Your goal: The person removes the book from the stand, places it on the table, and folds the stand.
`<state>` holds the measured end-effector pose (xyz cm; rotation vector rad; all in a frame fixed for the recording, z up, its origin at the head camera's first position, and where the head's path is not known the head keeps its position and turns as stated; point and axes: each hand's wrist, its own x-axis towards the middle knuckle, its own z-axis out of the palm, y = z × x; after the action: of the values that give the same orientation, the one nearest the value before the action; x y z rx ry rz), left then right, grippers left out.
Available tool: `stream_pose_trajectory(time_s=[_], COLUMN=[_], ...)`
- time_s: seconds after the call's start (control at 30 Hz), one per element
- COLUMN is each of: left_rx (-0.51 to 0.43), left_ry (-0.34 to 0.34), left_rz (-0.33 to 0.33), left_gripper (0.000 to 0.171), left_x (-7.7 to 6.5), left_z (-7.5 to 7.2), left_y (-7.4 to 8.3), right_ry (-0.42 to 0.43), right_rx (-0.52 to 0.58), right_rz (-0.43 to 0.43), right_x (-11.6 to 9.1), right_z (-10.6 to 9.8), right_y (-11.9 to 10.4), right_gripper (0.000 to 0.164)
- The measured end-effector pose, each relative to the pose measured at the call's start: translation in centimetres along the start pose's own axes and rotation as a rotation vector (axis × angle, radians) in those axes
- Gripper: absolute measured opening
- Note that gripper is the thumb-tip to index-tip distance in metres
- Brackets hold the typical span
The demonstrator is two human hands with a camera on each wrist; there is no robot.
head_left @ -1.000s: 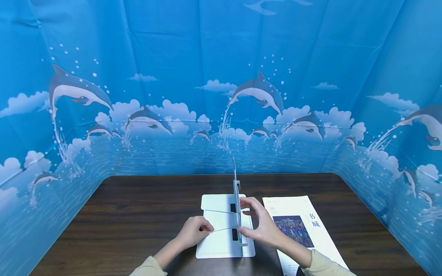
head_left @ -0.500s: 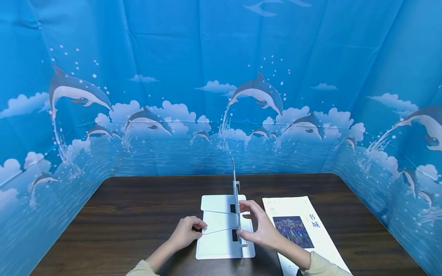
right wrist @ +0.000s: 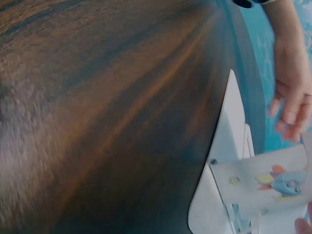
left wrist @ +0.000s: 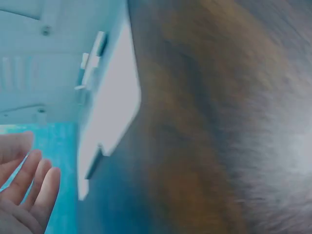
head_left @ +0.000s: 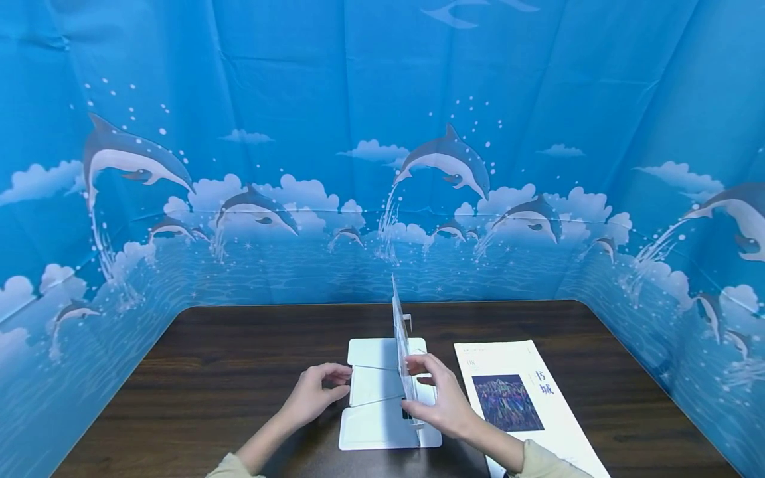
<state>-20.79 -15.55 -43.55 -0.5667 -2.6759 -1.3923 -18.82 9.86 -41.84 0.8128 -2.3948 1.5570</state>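
A white folding book stand lies with its base flat on the table, its back panel standing nearly upright and leaning slightly left. My right hand holds the panel low on its right side, thumb at the near edge and fingers farther back. A cartoon picture shows on the panel in the right wrist view, where only my right fingertips appear at the edge. My left hand, fingers loosely bent and holding nothing, is just beside the base's left edge; the left wrist view shows its spread fingers.
To the right of the stand lies a white magazine with a dark picture on its cover, partly under my right forearm. The dark wooden table is enclosed by a blue curtain printed with dolphins.
My left hand has drawn back left, off the base, its fingers loosening. The back panel has tipped a little to the left, with my right hand moving along with it.
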Motion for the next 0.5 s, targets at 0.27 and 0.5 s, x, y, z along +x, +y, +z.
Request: stream_pose_trajectory(time_s=[0.27, 0.5], left_rx=[-0.175, -0.249], left_ry=[0.004, -0.013], left_rz=[0.024, 0.089], left_gripper=[0.031, 0.037], left_x=[0.1, -0.2], left_z=[-1.9, -2.7], left_y=[2.8, 4.5], right_ry=[0.042, 0.027], right_rx=[-0.086, -0.113], right_rz=[0.022, 0.021], right_x=[0.0, 0.3], right_z=[1.4, 2.0], right_y=[-0.2, -0.5], right_gripper=[0.048, 0.05])
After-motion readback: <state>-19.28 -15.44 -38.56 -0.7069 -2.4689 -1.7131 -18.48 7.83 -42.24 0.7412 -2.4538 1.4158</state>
